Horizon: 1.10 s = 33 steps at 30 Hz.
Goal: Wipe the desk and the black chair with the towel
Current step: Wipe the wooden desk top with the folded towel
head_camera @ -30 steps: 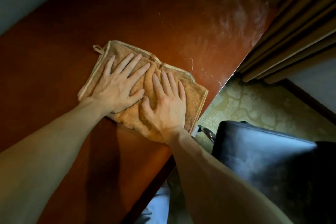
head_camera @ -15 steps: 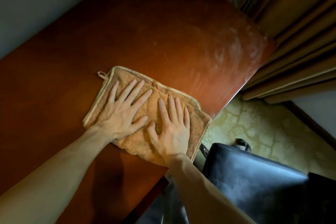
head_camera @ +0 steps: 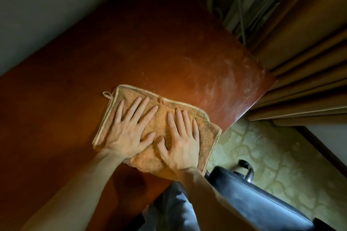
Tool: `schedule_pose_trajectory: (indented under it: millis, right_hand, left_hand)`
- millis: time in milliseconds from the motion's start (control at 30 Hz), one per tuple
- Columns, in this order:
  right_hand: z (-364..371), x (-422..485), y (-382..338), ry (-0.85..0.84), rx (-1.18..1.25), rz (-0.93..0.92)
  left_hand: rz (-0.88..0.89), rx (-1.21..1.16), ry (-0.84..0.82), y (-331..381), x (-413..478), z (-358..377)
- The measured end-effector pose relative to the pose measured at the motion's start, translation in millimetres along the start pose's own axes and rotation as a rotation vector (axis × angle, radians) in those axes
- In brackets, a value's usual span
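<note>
A folded orange-tan towel with a pale hem and a small hanging loop lies flat on the reddish-brown wooden desk, near its front edge. My left hand presses flat on the towel's left half, fingers spread. My right hand presses flat on its right half, beside the left. The towel's right corner hangs slightly over the desk edge. The black chair stands below and to the right of the desk, its padded top partly hidden by my right forearm.
Dusty smears and crumbs mark the desk beyond the towel. Heavy brown curtains hang at the right. A patterned green carpet covers the floor. A grey wall borders the desk's far side. My grey trouser leg shows below.
Both hands and the towel have slid back toward the desk's front edge, away from the dusty far corner. The view has pulled back; more of the desk and curtains shows.
</note>
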State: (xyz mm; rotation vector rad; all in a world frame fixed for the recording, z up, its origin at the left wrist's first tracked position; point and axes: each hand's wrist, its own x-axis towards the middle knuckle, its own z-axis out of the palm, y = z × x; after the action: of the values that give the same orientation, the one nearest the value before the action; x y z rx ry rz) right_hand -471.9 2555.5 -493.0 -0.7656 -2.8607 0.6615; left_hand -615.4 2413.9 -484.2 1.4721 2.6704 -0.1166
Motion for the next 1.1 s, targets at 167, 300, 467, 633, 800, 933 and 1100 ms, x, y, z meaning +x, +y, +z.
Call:
schedule_pose_trajectory:
  millis: [167,300,467,633,800,933,1100]
  right_hand:
    - [-4.8,6.2,5.7,-0.044,0.016,-0.064]
    - [-9.1,20.3,12.3,-0.085,-0.010,-0.172]
    - [-13.5,34.5,18.4,-0.139,-0.026,-0.261]
    - [-16.4,75.7,33.8,-0.187,-0.052,-0.460]
    - [-16.7,103.2,36.3,-0.221,-0.041,-0.576]
    - [-14.5,124.8,35.3,-0.219,-0.001,-0.673]
    - [-11.1,165.5,30.4,-0.259,-0.003,-0.883]
  left_hand:
    - [-0.059,-0.018,0.008,5.9,-1.9,-2.0]
    - [-0.051,-0.036,0.026,3.6,-0.8,-0.5]
    - [-0.140,-0.079,0.033,8.6,-4.3,0.1]
    - [-0.419,-0.110,0.014,27.4,-9.5,-0.8]
    - [-0.602,-0.151,0.015,40.7,-5.3,4.6]
    - [-0.643,-0.175,0.051,42.9,-3.1,9.0]
    - [-0.772,-0.203,0.092,52.9,1.8,11.9]
